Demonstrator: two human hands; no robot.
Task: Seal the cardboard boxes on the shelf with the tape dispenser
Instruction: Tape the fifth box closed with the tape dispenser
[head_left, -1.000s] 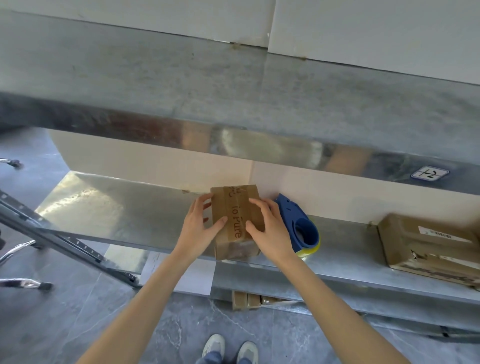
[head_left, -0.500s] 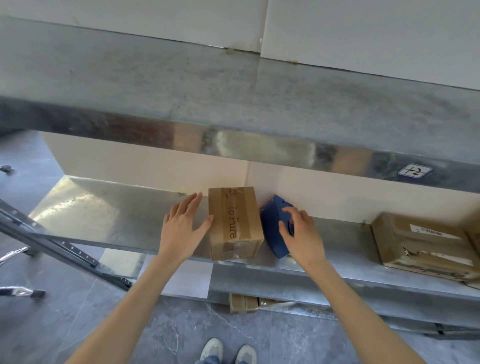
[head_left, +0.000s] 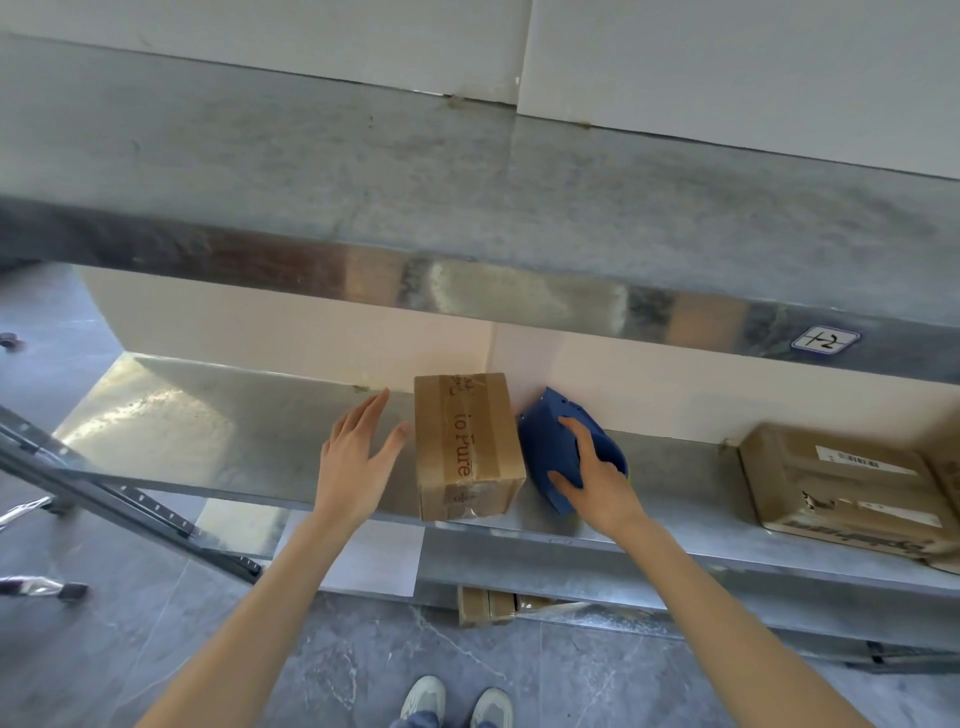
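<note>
Shown gripping the blue tape dispenser (head_left: 548, 447) with the right hand (head_left: 597, 483), just right of the small cardboard box (head_left: 467, 447) at the front edge of the shelf (head_left: 234, 431), left hand (head_left: 358, 457) spread flat beside the box and holding nothing; risks nudging the unbraced box off the edge or laying tape crooked once pressed.

left hand (head_left: 358, 457): flat, fingers straight | right hand (head_left: 597, 483): grips tape dispenser (head_left: 543, 447)

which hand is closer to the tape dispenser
Right. The right hand grips the blue tape dispenser; the left hand is open beside the small box, on its far side from the dispenser.
</note>
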